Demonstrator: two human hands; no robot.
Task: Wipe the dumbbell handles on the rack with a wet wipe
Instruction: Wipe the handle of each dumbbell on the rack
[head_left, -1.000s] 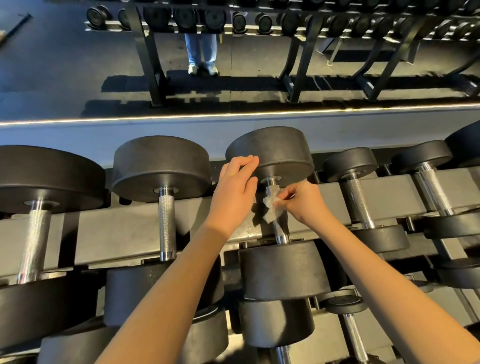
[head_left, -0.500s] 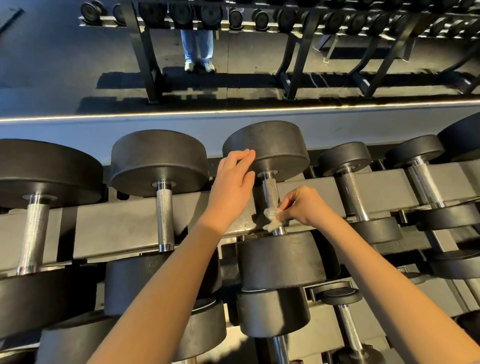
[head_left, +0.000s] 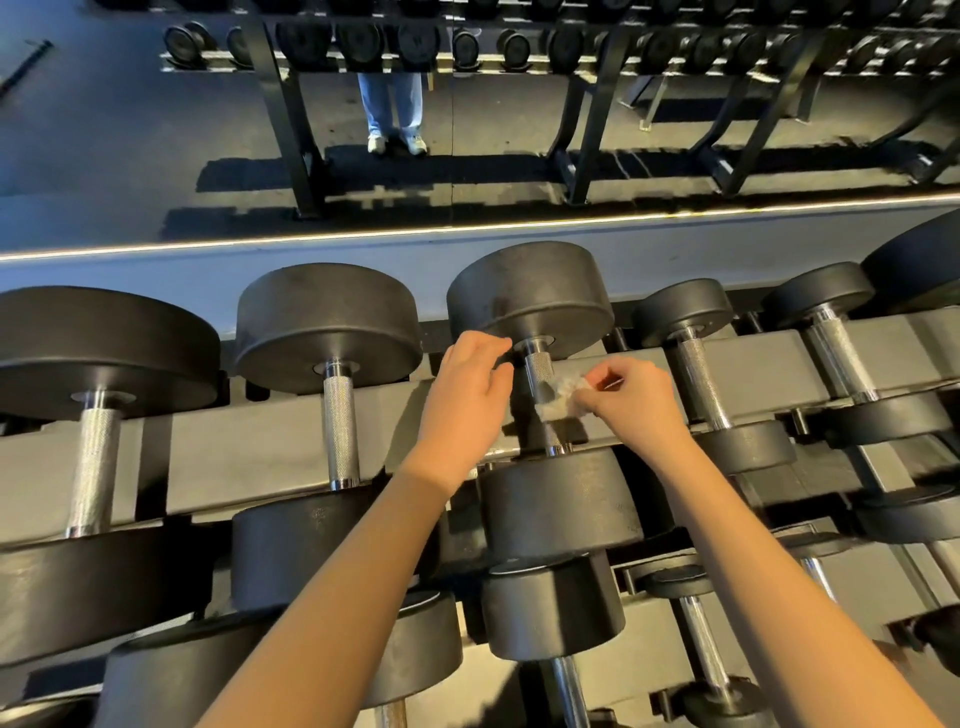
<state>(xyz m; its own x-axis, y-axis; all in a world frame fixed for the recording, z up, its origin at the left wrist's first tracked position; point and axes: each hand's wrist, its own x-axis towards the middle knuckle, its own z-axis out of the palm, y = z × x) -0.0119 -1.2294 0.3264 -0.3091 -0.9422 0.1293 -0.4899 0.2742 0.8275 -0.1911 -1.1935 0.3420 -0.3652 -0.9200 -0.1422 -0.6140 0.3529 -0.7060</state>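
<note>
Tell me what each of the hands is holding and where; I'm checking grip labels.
The right hand pinches the wipe by its right edge, pressed against the handle. The left hand grips nothing; it rests against the weight head.

Dim, warm light. A bright strip (head_left: 363, 236) glares across the middle. Far racks (head_left: 291, 130) throw hard shadows on the floor (head_left: 104, 145). Chrome handles (head_left: 340, 426) glint. Wide-angle bends the edges; wipe (head_left: 561, 397) and right hand (head_left: 631, 397) slightly blurred, lower right corner smeared.

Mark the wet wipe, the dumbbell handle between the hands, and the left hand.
wet wipe (head_left: 562, 399), head view, the crumpled middle of it.
dumbbell handle (head_left: 539, 370), head view, the knurled stretch above the wipe.
left hand (head_left: 465, 402), head view, the back of the hand.
</note>
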